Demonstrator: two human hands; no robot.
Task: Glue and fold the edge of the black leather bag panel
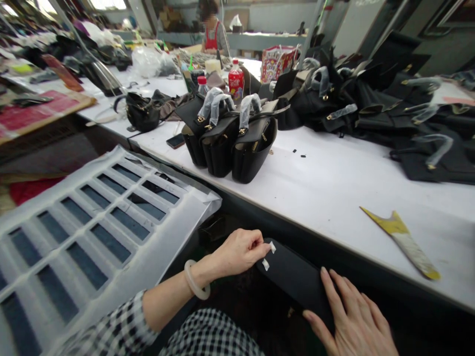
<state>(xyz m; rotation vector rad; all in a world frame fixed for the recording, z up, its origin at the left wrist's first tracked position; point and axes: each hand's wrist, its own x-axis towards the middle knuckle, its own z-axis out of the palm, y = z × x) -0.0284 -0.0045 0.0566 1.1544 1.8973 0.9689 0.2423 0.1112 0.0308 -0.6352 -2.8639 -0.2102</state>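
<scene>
Left hand (239,252) pinching, right hand (352,321) flat, black leather piece (297,279) between

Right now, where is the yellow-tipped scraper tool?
In the head view, the scraper tool lies flat on the white table at lower right, near its front edge, above the right hand.

No words, brands or numbers are showing clearly enough to read anywhere in this view. A red drink bottle (236,79) standing on the white table (334,188) is carrying a label, and a red and white printed bag (276,62) behind it is showing bright patterns, but the printing on both is appearing too small and blurred to make out.
</scene>
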